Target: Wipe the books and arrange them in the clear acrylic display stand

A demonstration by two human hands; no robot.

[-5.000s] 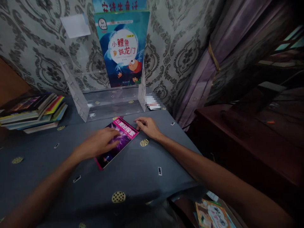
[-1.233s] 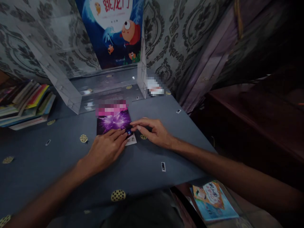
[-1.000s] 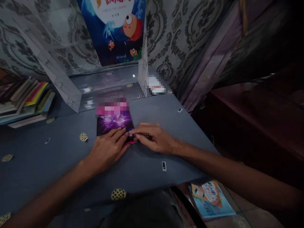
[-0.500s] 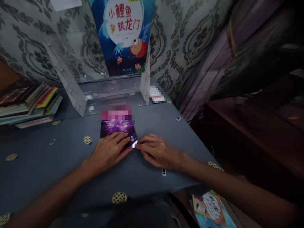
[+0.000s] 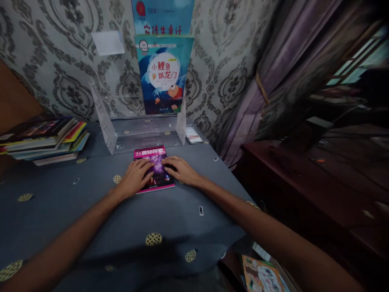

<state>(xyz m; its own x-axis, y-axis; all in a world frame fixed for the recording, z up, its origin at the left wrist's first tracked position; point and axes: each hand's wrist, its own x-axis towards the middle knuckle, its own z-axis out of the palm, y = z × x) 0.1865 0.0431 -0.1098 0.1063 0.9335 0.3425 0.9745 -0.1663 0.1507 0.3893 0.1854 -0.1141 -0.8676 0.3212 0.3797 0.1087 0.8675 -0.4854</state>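
A pink and purple book point(image 5: 157, 179) with a firework picture lies flat and closed on the cloth-covered table in front of me. Across its left side rests my left hand point(image 5: 137, 173), fingers stretched out over the cover. My right hand point(image 5: 180, 169) comes in from the right edge, its fingertips on the upper right of the cover and its fingers somewhat bent and apart. Just behind the book stands a clear acrylic stand point(image 5: 106, 123). It carries a blue picture book point(image 5: 164, 95) with an orange fish, and another blue book point(image 5: 162, 16) above that.
A stack of books point(image 5: 51, 140) sits at the table's left. A blurred-out white item point(image 5: 193, 135) lies right of the stand. The table point(image 5: 91, 223) ends at a slanting right edge, beyond which is a dark red cabinet point(image 5: 288, 178). More books point(image 5: 263, 273) lie low at the right.
My right hand has moved from the book's lower right corner up onto its cover. The left hand has shifted to the left side. My view has tilted up, showing more of the stand.
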